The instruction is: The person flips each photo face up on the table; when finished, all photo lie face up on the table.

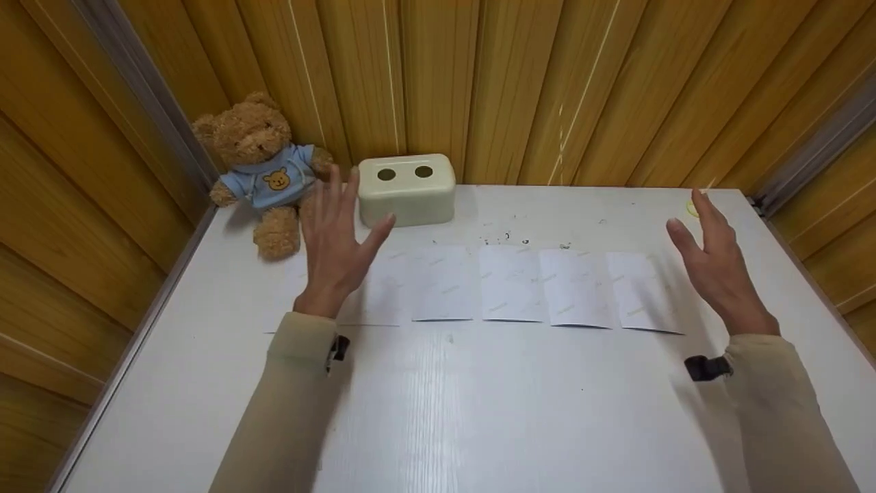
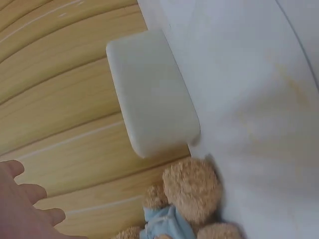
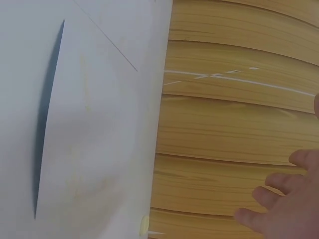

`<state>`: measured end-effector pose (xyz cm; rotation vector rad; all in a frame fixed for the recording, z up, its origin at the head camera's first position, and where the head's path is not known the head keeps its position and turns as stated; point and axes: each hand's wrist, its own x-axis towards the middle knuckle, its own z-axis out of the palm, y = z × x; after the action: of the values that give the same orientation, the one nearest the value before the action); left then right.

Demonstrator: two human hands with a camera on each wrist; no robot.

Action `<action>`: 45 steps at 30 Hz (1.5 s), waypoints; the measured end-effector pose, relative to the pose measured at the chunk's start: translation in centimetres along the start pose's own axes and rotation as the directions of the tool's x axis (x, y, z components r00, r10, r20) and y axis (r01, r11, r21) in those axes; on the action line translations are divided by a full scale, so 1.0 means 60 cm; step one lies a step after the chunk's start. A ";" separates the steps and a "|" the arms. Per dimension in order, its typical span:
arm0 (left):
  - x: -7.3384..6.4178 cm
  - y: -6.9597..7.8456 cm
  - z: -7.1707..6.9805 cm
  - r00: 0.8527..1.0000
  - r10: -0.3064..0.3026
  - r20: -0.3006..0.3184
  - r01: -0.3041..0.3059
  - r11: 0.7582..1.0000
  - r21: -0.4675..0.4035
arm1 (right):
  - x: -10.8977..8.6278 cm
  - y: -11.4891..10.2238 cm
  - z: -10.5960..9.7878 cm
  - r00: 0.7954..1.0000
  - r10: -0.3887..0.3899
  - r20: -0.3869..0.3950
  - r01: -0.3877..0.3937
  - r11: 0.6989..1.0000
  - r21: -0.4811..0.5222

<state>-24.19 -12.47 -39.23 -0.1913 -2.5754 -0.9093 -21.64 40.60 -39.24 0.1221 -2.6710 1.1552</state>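
Both hands are raised over the white table with nothing in them. The left hand (image 1: 335, 246), fingers spread and straight, overlaps the left end of a row of several white paper sheets (image 1: 510, 284) in the head view. Out past the right end of that row is the right hand (image 1: 718, 263), its fingers extended and thumb apart. Faint yellowish marks show on the sheets, and the near edge of the rightmost sheet (image 3: 84, 134) lifts slightly in the right wrist view. Fingers of the left hand (image 2: 25, 204) also show at the corner of the left wrist view.
A brown teddy bear (image 1: 277, 179) in a blue hoodie sits at the back left. Beside it stands a pale green box (image 1: 407, 202) with two round holes on top. A small yellow ring (image 1: 692, 208) lies at the back right. Wood-patterned panels (image 1: 520, 89) enclose the table.
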 end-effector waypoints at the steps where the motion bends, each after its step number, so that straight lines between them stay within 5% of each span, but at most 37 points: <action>1: -0.001 0.009 0.013 1.000 0.000 0.004 0.000 1.000 -0.013 | -0.002 0.002 0.001 1.000 0.007 -0.003 -0.007 1.000 0.005; 12: -0.014 0.124 0.151 0.993 0.072 0.093 -0.055 0.983 -0.178 | -0.020 0.024 0.024 0.986 0.165 -0.016 -0.163 0.983 0.089; 22: -0.024 0.215 0.236 0.976 0.142 0.164 -0.079 0.936 -0.343 | -0.041 0.052 0.014 0.969 0.242 -0.055 -0.236 0.967 0.095; 31: -0.045 0.287 0.314 0.951 0.165 0.260 -0.036 0.898 -0.438 | -0.058 0.085 0.004 0.956 0.275 -0.106 -0.258 0.955 0.147; 37: -0.063 0.332 0.351 0.933 0.155 0.324 0.028 0.868 -0.496 | -0.063 0.100 0.006 0.944 0.318 -0.087 -0.278 0.911 0.304; 45: -0.075 0.362 0.392 0.920 0.130 0.369 0.087 0.851 -0.518 | -0.069 0.119 0.013 0.931 0.363 -0.047 -0.280 0.789 0.547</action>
<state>-22.17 19.21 -45.32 -0.6153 -2.5856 -1.7126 -18.93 44.88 -45.81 -0.3370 -2.2160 1.9126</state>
